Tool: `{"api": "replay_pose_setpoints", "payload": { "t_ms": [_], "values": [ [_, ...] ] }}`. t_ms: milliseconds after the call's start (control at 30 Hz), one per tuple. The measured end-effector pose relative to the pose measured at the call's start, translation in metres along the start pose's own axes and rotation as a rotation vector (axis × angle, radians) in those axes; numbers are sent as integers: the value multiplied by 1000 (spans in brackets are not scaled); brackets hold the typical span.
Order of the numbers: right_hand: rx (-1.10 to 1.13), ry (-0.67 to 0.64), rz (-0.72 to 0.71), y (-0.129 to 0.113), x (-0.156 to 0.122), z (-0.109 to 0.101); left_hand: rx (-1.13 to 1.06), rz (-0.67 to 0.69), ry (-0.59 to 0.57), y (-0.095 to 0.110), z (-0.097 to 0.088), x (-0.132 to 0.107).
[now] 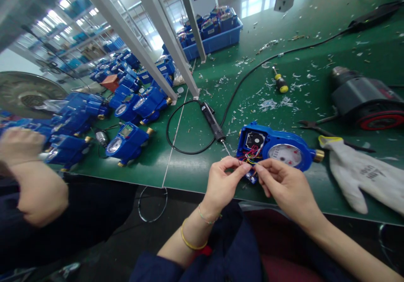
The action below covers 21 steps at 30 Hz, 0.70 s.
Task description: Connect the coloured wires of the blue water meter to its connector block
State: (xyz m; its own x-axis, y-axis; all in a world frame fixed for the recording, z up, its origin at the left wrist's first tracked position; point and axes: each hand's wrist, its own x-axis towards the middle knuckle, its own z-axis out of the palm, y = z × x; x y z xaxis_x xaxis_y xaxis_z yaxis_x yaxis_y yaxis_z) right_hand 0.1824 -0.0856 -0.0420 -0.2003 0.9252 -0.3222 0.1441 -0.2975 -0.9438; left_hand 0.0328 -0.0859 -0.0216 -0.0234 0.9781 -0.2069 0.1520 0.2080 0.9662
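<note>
A blue water meter (293, 141) lies on the green bench with its square compartment uncovered and its round dial facing up. Thin coloured wires (253, 155) spill from the compartment toward me. Thumb and index finger of my left hand (224, 179) pinch a wire at the compartment's near edge. My right hand (282, 185) meets it there, its fingertips also closed on the wires. Just beneath the fingertips sits a small blue part (251, 177), partly hidden. A black electric screwdriver (212, 122) rests left of the meter, its bit pointing at the compartment.
Right of the meter are a white work glove (369, 176), pliers (318, 122) and a heat gun (366, 99). Behind lies a yellow-black screwdriver (280, 82) among plastic scraps. A blue bin (217, 42) of meters stands farther back. At left, a co-worker's arm (41, 185) is near several meters (129, 141).
</note>
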Motion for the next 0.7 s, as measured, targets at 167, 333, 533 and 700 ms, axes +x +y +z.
{"api": "replay_pose_setpoints", "payload": {
  "t_ms": [167,333,533,700],
  "values": [
    [-119,78,-59,2,0,0,-94,25,-41,0,0,-6],
    [-260,135,-120,1,-2,-2,-133,38,-104,-2,1,-4],
    [-389,249,-202,2,-2,-4,-185,55,-81,-6,0,2],
    [-336,191,-171,0,-3,-6,-162,36,-140,-2,-3,4]
  ]
}}
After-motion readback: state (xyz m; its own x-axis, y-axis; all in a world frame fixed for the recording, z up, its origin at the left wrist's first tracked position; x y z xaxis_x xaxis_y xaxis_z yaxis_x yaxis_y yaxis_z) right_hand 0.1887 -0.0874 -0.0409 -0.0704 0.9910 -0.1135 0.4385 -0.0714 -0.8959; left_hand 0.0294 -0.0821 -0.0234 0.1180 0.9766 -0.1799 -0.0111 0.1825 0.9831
